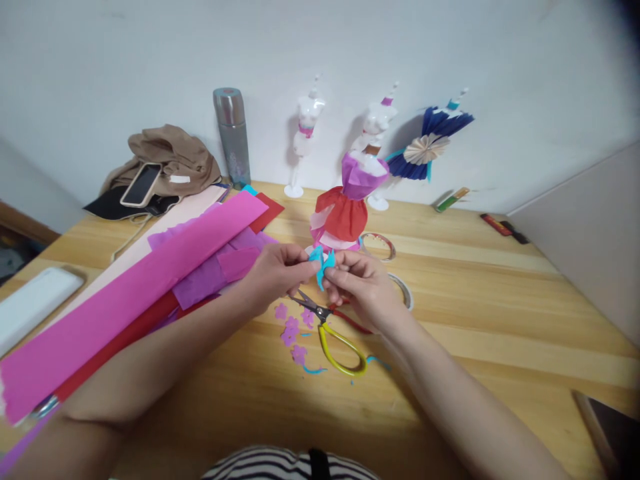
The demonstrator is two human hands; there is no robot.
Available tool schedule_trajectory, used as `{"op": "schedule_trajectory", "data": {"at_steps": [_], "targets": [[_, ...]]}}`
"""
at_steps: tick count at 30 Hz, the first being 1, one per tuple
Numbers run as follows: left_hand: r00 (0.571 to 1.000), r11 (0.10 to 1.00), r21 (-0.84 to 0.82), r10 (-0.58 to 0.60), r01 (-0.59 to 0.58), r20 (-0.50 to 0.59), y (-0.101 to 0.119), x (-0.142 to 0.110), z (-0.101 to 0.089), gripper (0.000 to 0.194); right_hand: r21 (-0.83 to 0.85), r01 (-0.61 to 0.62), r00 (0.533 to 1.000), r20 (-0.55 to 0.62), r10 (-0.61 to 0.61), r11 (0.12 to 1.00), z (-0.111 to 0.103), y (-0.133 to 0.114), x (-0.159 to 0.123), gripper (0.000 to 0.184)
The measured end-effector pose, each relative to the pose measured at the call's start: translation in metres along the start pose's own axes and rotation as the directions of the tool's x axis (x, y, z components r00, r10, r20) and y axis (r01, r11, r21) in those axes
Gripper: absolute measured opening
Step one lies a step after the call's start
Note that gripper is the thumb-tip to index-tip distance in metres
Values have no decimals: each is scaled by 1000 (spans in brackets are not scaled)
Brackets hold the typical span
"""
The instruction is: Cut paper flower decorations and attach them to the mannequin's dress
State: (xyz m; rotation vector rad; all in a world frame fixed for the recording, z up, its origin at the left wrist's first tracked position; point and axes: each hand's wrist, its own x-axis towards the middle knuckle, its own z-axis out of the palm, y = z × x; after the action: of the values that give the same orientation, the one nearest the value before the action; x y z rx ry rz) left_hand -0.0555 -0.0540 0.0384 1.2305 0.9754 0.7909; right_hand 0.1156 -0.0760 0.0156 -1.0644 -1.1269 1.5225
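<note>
A small blue piece of crepe paper [320, 265] is pinched between my two hands above the table. My left hand [287, 270] holds its left side with thumb and fingertips. On its right side, my right hand [357, 283] grips it the same way. Just below lie scissors [320, 312] with one yellow and one red handle, their blades apart. Purple paper flowers [291, 330] and thin blue scraps [315, 370] are scattered beside the scissors. Behind my hands stands a dress form [357, 187] in a purple top and red skirt.
Long pink paper [135, 300] and other coloured sheets cover the left side, near a white box-like object [35, 307]. At the back stand a flask [233, 140], a bare mannequin [306, 133] and a blue-dressed one [425, 147]. Tape rolls [380, 247] lie right of centre.
</note>
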Motion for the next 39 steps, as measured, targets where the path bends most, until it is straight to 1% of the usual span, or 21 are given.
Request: {"op": "schedule_trajectory", "data": {"at_steps": [5, 8, 11, 13, 17, 22, 25, 28, 32, 35, 39], "targets": [[997, 985, -156, -61, 69, 57, -6, 4, -5, 48, -5, 5, 1000, -10, -5, 1000, 0, -1, 0, 22], [993, 987, -142, -59, 73, 106, -8, 5, -7, 42, -18, 8, 1000, -19, -8, 1000, 2, -2, 0, 24], [992, 995, -99, -21, 33, 125, -9, 4, -6, 32, -13, 11, 999, -30, -11, 1000, 3, -4, 0, 26], [994, 996, -91, -6, 16, 105, -9, 3, -5, 31, 3, 3, 1000, -25, -3, 1000, 4, -6, 0, 26], [998, 998, -50, -21, 24, 55, -5, 1, -2, 27, 36, -16, 1000, -8, 17, 999, 4, -9, 0, 30], [1000, 1000, 11, 0, -1, 29, 4, -1, 3, 18, -80, 23, 999, -41, -26, 997, 5, -6, 0, 36], [1000, 1000, 15, 4, -5, 24, 6, -2, 4, 18, -96, 27, 999, -45, -32, 995, 5, -5, 0, 36], [999, 1000, 19, -8, 7, 40, 2, 0, 1, 22, -101, 26, 998, -49, -31, 995, 5, -5, 0, 35], [993, 999, 9, -39, 38, 116, -5, 2, -6, 32, -103, 44, 997, -61, -51, 994, 6, -5, 1, 37], [986, 998, 18, -58, 56, 158, -6, 3, -6, 33, -111, 54, 996, -62, -61, 992, 6, -6, 1, 37], [988, 997, 35, -78, 74, 135, -4, 2, -4, 32, -121, 58, 996, -61, -66, 991, 6, -5, 1, 37]]}}
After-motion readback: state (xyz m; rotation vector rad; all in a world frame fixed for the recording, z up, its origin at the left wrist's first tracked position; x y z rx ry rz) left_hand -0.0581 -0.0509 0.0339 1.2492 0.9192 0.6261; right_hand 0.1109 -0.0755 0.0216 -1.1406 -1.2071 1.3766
